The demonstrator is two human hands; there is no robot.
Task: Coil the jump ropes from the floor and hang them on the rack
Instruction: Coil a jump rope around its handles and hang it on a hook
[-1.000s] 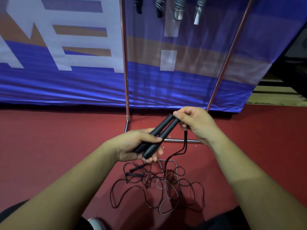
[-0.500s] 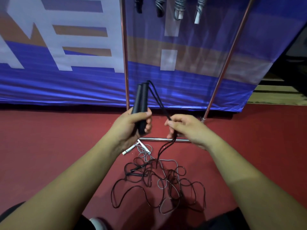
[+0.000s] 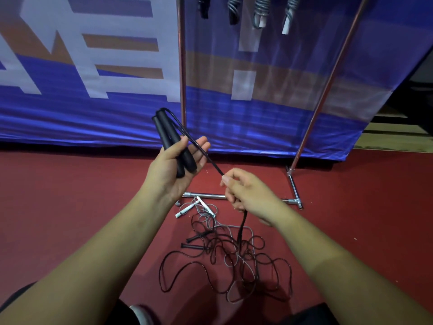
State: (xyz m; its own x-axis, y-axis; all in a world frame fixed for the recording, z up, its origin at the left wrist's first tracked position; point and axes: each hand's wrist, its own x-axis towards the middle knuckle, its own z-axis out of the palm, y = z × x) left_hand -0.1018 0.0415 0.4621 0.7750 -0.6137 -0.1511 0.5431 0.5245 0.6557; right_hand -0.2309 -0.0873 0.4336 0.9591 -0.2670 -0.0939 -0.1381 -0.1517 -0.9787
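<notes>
Between your hands, head view: the black cord (image 3: 206, 156) runs taut as a doubled strand from the top of the black handles (image 3: 168, 134) down and right to your right hand (image 3: 246, 193).
Left hand: your left hand (image 3: 178, 165) is palm up. The two handles lie side by side across the palm, pinned by your thumb, with your fingers only loosely extended beyond them.
Right hand: your thumb and forefinger pinch the cord, lower than the left hand and near it. The cord passes through the fist and drops from under it.
Rope pile: the hanging cord lands in the rope pile (image 3: 225, 259), a tangle of black and grey loops on the red floor (image 3: 70, 207) directly below your right hand.
Around the pile: white handles (image 3: 187, 208) lie at its far edge by the rack's base bar. Loose black handles (image 3: 194, 242) lie on its left side.
In the way: the tangled loops overlap, so you cannot tell which floor strands belong to the held cord.
Rack: the rack (image 3: 181, 66) stands just beyond your hands against the blue banner (image 3: 93, 113). Hung ropes (image 3: 260, 12) dangle coiled at the top edge.
Handle axis: the handles' long axis tilts up and to the left, away from you. The cord ends are uppermost, and the butt ends sit at the heel of your palm.
</notes>
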